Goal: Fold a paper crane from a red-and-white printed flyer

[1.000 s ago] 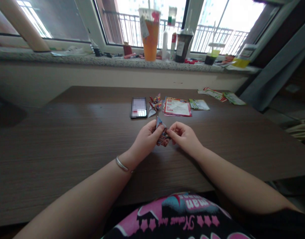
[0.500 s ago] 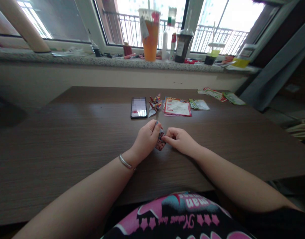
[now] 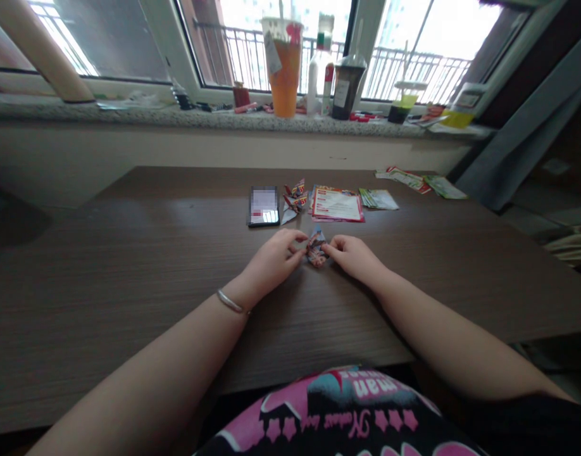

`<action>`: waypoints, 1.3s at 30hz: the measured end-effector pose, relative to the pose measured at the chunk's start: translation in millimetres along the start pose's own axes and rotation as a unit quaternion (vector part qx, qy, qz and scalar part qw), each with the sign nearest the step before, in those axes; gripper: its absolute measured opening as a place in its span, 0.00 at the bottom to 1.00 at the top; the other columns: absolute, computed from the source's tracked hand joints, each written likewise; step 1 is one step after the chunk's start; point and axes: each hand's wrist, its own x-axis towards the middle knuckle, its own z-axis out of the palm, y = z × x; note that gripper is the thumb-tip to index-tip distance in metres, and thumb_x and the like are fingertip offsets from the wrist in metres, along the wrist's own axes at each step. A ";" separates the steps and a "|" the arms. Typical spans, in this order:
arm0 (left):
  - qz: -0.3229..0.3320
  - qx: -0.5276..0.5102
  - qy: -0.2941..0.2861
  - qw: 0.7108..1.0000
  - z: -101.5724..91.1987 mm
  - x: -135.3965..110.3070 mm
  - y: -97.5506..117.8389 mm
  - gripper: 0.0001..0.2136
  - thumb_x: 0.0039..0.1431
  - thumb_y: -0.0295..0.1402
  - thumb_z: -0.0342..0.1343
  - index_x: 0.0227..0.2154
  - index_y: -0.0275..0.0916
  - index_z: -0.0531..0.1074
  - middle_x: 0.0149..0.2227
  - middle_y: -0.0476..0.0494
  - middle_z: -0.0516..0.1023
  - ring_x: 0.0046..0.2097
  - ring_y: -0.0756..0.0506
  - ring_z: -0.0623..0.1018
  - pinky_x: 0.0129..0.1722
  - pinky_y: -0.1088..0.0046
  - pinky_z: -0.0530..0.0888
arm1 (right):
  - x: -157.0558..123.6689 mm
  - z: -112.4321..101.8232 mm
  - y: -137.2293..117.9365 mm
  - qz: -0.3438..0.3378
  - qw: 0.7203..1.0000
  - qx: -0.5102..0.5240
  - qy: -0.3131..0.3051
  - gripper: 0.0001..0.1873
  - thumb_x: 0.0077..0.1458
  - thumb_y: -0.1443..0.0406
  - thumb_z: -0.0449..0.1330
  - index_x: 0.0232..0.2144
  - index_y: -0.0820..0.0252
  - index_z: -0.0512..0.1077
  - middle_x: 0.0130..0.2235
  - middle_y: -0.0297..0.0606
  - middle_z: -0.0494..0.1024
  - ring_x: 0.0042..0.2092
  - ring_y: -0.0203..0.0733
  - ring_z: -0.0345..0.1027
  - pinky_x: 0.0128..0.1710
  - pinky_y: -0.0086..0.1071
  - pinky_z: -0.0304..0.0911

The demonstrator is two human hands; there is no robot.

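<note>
A small piece of folded printed paper [image 3: 317, 251], brown, red and bluish, is held just above or on the wooden table in front of me. My right hand [image 3: 351, 254] pinches its right edge between thumb and curled fingers. At the paper's left edge is my left hand [image 3: 281, 254], thumb and fingers slightly apart. Its fingertips are close to the paper; whether they touch it I cannot tell. Just beyond lie folded pieces of colourful paper [image 3: 295, 197], some standing up in points, and a stack of red-bordered printed sheets [image 3: 338, 204].
A phone [image 3: 264, 208] lies left of the folded pieces. Green-and-white packets [image 3: 379, 199] lie right of the stack, with more wrappers [image 3: 409, 180] at the table's far right. Along the stone windowsill [image 3: 214, 118] stand an orange drink cup [image 3: 285, 73], a dark drink cup [image 3: 346, 88] and bottles.
The folded paper has moved slightly right and away from me. My left hand has loosened from around it, baring more of it. My right hand keeps its pinch.
</note>
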 end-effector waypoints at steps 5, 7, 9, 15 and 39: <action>0.128 0.180 -0.123 0.968 4.4 -7.7 18.7 0.18 0.61 0.32 0.51 0.54 0.40 0.67 0.55 0.40 0.70 0.55 0.41 0.70 0.56 0.60 0.67 | 10.2 -6.9 9.2 0.013 0.994 -0.112 0.011 0.20 0.58 0.52 0.52 0.25 0.58 0.72 0.28 0.37 0.76 0.30 0.39 0.65 0.28 0.29 0.50; 0.127 0.233 -0.125 0.956 8.6 -9.8 23.0 0.21 0.62 0.35 0.51 0.58 0.39 0.63 0.58 0.38 0.67 0.57 0.39 0.68 0.57 0.58 0.65 | 13.3 -8.7 10.2 0.009 0.989 -0.148 0.013 0.20 0.58 0.52 0.51 0.25 0.58 0.72 0.29 0.38 0.77 0.31 0.39 0.66 0.28 0.30 0.50; 0.125 0.259 -0.129 0.949 11.9 -10.1 23.9 0.22 0.63 0.36 0.49 0.60 0.40 0.60 0.59 0.37 0.65 0.59 0.38 0.66 0.58 0.57 0.64 | 16.2 -9.9 10.8 0.005 0.985 -0.172 0.006 0.21 0.58 0.51 0.51 0.25 0.58 0.72 0.30 0.38 0.78 0.31 0.40 0.66 0.27 0.30 0.49; 0.140 0.284 -0.148 0.937 12.9 -5.6 20.7 0.21 0.64 0.38 0.48 0.58 0.39 0.63 0.60 0.35 0.65 0.60 0.38 0.66 0.59 0.58 0.63 | 19.3 -11.0 12.3 -0.002 0.978 -0.207 -0.005 0.25 0.54 0.43 0.52 0.26 0.56 0.73 0.30 0.38 0.78 0.31 0.41 0.68 0.27 0.30 0.50; 0.150 0.282 -0.167 0.933 6.2 14.6 11.3 0.22 0.61 0.42 0.50 0.57 0.43 0.63 0.60 0.34 0.64 0.60 0.36 0.65 0.58 0.53 0.63 | 73.1 -18.1 3.2 -0.018 0.957 -0.291 -0.013 0.22 0.61 0.49 0.49 0.36 0.54 0.78 0.39 0.43 0.81 0.41 0.46 0.74 0.37 0.32 0.62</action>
